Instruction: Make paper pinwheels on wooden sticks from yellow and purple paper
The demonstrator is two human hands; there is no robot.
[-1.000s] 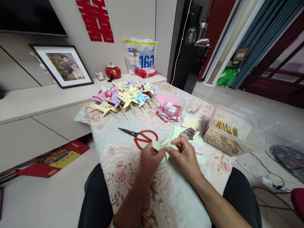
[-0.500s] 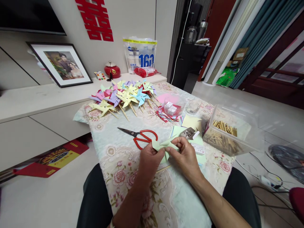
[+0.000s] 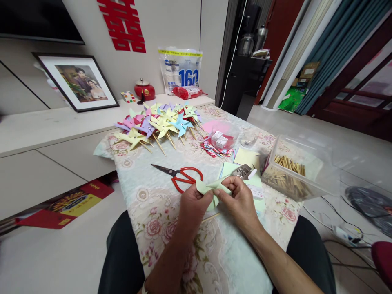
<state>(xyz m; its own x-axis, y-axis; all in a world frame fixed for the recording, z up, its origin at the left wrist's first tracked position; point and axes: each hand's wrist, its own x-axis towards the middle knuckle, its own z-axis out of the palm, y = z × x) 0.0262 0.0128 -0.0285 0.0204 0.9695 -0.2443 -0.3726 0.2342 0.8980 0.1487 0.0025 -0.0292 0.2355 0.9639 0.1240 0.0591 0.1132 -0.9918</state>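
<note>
Item: pale green paper pinwheel (image 3: 211,188), half-folded, pinched between the left hand (image 3: 193,206) and right hand (image 3: 240,203) just above the floral tablecloth (image 3: 159,212), near the red scissors (image 3: 183,176). Step judged: gathering the corners at the centre. Next move likely calls for a wooden stick (image 3: 211,217), lying under the hands.

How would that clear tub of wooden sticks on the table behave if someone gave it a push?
The clear tub would probably slide rather than tip: it looks low and wide on the tablecloth. It is likely light, since the wooden sticks fill only part of it. They seem to lie loose, so they might shift or rattle.
</note>
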